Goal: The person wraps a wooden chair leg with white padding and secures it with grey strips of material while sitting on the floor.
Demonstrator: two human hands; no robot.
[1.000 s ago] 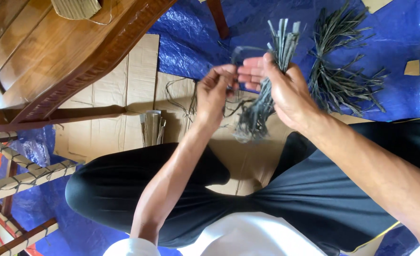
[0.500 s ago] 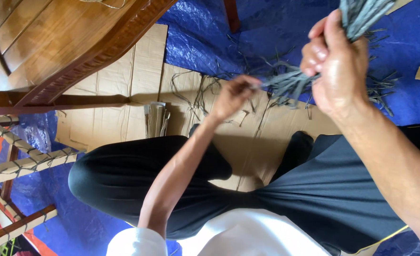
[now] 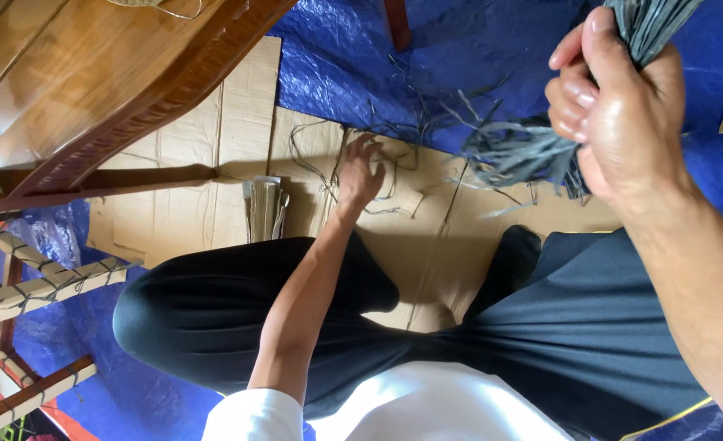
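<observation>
My right hand (image 3: 622, 114) is raised at the upper right, gripped around a thick bundle of grey flat strips (image 3: 533, 151) whose loose ends fan out to the left. My left hand (image 3: 360, 171) is down on the brown cardboard sheet (image 3: 239, 147), fingers spread over thin loose grey strands (image 3: 312, 163) lying there. I cannot tell whether it pinches any strand. My legs in dark trousers lie below both hands.
A varnished wooden chair (image 3: 92, 82) fills the upper left. A folded stack of cardboard pieces (image 3: 265, 208) lies beside my left hand. Blue tarpaulin (image 3: 353, 57) covers the floor. A frame of bound sticks (image 3: 43, 286) stands at lower left.
My right hand lifted the strip bundle up and to the right. My left hand left the bundle and dropped onto the cardboard among the loose strands.
</observation>
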